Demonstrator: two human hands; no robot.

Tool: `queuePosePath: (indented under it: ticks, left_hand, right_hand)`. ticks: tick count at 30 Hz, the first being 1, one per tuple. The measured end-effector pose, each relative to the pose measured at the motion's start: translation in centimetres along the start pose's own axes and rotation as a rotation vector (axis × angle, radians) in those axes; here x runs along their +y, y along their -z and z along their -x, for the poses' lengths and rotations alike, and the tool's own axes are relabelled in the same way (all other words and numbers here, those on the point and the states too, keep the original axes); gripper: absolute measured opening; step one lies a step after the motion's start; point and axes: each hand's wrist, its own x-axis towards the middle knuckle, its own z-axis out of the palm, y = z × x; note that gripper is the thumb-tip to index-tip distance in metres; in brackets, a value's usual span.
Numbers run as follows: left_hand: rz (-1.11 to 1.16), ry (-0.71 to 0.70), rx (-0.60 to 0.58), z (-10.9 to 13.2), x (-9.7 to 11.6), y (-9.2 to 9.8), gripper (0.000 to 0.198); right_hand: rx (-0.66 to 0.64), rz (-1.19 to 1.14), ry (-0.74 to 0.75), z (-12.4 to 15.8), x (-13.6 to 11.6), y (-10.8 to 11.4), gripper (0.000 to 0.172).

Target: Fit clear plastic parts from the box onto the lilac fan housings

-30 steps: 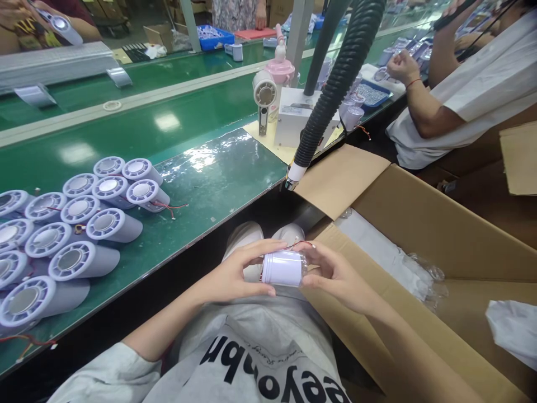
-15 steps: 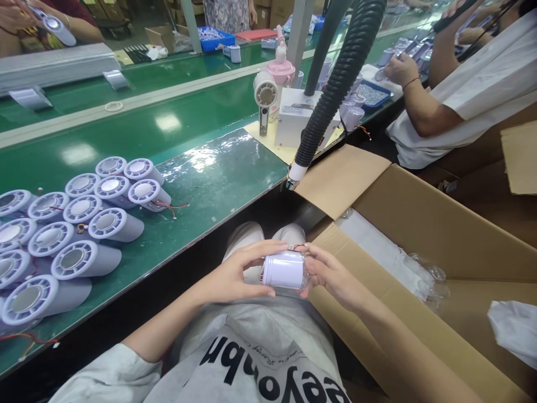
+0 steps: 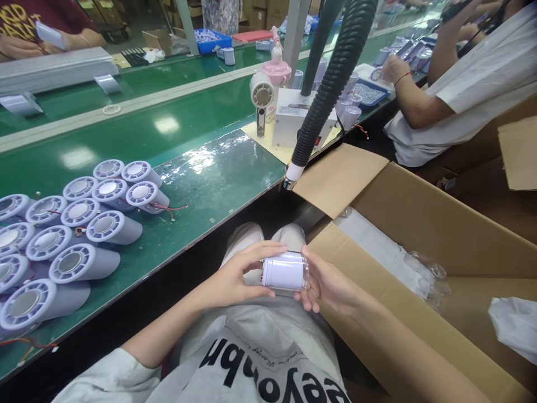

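Above my lap lies a lilac cylindrical fan housing (image 3: 283,271) on its side, with a clear plastic cover around its right end. My left hand (image 3: 248,271) grips its left part, thumb at the near side and fingers along the far side. At the covered right end, my right hand (image 3: 323,280) holds it with the thumb at the far side and the other fingers curled below. A bit of red shows at the housing's left end. To the left, several similar lilac housings (image 3: 103,225) lie grouped on the green bench, some trailing thin red wires.
An open cardboard box (image 3: 419,224) with clear and white plastic bags stands at my right. A black ribbed hose (image 3: 325,101) hangs over the bench edge. Behind it are a white box device (image 3: 289,117) and a handheld fan (image 3: 262,101). A co-worker (image 3: 444,106) sits at the right.
My right hand has shifted its grip: its fingers have moved from the housing's end to beneath it, and the thin wire seen there is now hidden. My left hand keeps its hold.
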Motion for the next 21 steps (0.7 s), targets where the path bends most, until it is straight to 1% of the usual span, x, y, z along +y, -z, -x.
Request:
queuePosePath:
  ticks: [3,4,5,6,7,8,9,10,11,12,13,14,15,19,20,21]
  left_hand:
    - [0.012,0.071,0.048,0.1,0.5,-0.3,0.065]
    - [0.031,0.1,0.061,0.1,0.6,-0.4,0.063]
    - [0.061,0.127,0.072,0.2,0.8,-0.4,0.062]
    - [0.097,0.154,0.086,0.2,0.9,-0.4,0.062]
    - [0.133,0.179,0.099,0.3,0.9,-0.5,0.062]
    - [0.169,0.203,0.108,0.3,0.9,-0.5,0.062]
    - [0.201,0.225,0.112,0.4,1.0,-0.5,0.061]
    - [0.232,0.244,0.111,0.4,1.0,-0.5,0.061]
    - [0.263,0.259,0.105,0.4,0.9,-0.5,0.06]
    - [0.294,0.269,0.093,0.4,0.9,-0.5,0.06]
    - [0.319,0.274,0.078,0.4,0.9,-0.4,0.059]
    - [0.331,0.269,0.065,0.3,1.0,-0.4,0.058]
    - [0.326,0.254,0.054,0.3,1.0,-0.3,0.059]
    - [0.269,0.179,0.01,0.2,1.3,0.0,0.072]
    - [0.285,0.187,0.001,0.2,1.4,0.0,0.071]
    - [0.314,0.21,-0.006,0.2,1.4,0.0,0.07]
  right_hand:
    - [0.025,0.056,-0.048,0.2,-0.1,-0.3,0.065]
    - [0.045,0.112,-0.031,0.3,-0.1,-0.4,0.066]
    - [0.089,0.195,0.019,0.5,-0.1,-0.3,0.066]
    - [0.158,0.312,0.104,0.7,0.0,-0.2,0.062]
    - [0.242,0.451,0.222,0.9,0.1,0.0,0.055]
    - [0.322,0.604,0.376,1.1,0.1,0.3,0.044]
    - [0.37,0.758,0.553,1.2,0.2,0.6,0.032]
    - [0.368,0.9,0.735,1.3,0.3,0.9,0.026]
    - [0.314,1.017,0.898,1.4,0.4,1.2,0.033]
    - [0.23,1.098,1.025,1.4,0.5,1.4,0.043]
    - [0.141,1.142,1.103,1.3,0.6,1.6,0.049]
    - [0.071,1.14,1.118,1.3,0.7,1.6,0.051]
    - [0.026,1.081,1.073,1.2,0.7,1.7,0.051]
    - [-0.049,0.559,0.718,1.2,1.0,1.5,0.054]
    - [-0.053,0.475,0.671,1.3,1.0,1.5,0.052]
    - [-0.049,0.44,0.652,1.3,1.1,1.5,0.05]
